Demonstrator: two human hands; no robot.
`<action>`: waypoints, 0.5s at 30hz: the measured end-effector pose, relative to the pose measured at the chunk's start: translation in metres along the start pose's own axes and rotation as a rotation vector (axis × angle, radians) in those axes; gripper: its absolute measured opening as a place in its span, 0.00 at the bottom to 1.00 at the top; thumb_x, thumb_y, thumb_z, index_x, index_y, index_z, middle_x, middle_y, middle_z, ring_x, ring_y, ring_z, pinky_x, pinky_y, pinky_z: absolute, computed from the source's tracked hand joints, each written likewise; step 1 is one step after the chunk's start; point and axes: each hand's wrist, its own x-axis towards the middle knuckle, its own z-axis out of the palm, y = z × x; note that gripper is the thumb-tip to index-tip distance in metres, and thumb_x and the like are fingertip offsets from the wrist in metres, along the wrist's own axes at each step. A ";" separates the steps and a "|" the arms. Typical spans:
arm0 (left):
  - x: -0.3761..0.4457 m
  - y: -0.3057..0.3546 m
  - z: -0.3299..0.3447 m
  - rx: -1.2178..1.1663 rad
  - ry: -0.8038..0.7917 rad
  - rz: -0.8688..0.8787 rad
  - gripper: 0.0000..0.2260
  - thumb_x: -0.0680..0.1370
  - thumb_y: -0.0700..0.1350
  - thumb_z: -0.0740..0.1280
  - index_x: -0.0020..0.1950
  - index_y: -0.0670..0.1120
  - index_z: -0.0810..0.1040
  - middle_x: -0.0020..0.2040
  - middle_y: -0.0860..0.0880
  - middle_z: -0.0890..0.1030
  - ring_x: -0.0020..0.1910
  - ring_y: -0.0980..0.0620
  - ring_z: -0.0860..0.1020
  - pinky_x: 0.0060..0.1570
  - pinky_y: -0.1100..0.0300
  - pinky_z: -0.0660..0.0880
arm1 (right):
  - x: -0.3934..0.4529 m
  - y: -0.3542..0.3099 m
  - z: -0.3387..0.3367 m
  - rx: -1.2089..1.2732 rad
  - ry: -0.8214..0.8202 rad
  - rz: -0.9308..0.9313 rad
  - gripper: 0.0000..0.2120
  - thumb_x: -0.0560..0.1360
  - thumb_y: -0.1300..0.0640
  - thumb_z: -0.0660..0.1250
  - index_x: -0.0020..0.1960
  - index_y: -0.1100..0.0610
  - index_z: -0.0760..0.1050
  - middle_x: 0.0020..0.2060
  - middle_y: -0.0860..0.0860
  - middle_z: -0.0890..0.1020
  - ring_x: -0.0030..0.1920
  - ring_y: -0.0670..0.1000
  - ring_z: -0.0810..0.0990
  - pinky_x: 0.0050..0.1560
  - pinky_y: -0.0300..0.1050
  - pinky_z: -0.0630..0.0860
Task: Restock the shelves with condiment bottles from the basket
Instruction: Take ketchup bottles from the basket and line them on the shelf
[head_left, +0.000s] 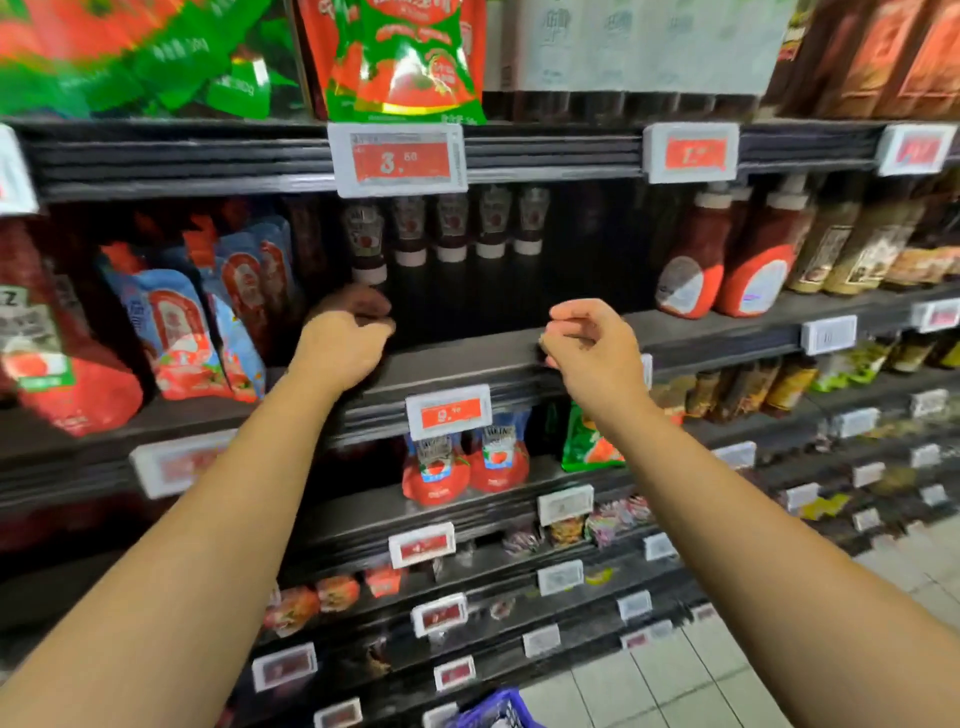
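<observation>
Both forearms reach up toward the middle shelf (467, 358). The left hand (345, 338) hangs, fingers loosely curled and holding nothing, just below the nearest ketchup bottle (367, 241); the right hand (587, 343) likewise grips nothing. The bottles stand in a row, long axis vertical, white caps down. Price tags (400, 158) read "3." and "9."; pouches (467, 462) below read "HEINZ". The basket (493, 712) sits at the bottom edge.

Five dark upside-down ketchup bottles (452, 228), white caps down, lined along the shelf (467, 358) just above both hands; blue basket (493, 712) far below.
</observation>
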 end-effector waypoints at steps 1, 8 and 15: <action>-0.016 0.003 -0.007 0.002 0.014 0.035 0.07 0.75 0.39 0.72 0.50 0.49 0.82 0.46 0.47 0.84 0.48 0.47 0.82 0.58 0.52 0.78 | -0.013 0.003 -0.008 0.012 -0.021 -0.031 0.09 0.74 0.65 0.70 0.51 0.52 0.78 0.42 0.51 0.80 0.41 0.46 0.79 0.49 0.55 0.82; -0.147 0.013 -0.010 -0.136 0.120 0.223 0.15 0.75 0.35 0.64 0.48 0.57 0.76 0.46 0.53 0.81 0.48 0.52 0.81 0.55 0.60 0.76 | -0.097 0.082 -0.038 0.091 -0.273 0.029 0.08 0.74 0.68 0.70 0.49 0.58 0.76 0.37 0.48 0.74 0.38 0.50 0.71 0.36 0.32 0.68; -0.311 -0.097 0.071 -0.097 -0.110 -0.212 0.10 0.77 0.33 0.66 0.51 0.47 0.78 0.45 0.53 0.80 0.44 0.57 0.77 0.49 0.63 0.74 | -0.197 0.240 -0.053 -0.091 -0.534 0.479 0.15 0.74 0.74 0.66 0.40 0.55 0.72 0.33 0.47 0.74 0.33 0.42 0.70 0.40 0.36 0.71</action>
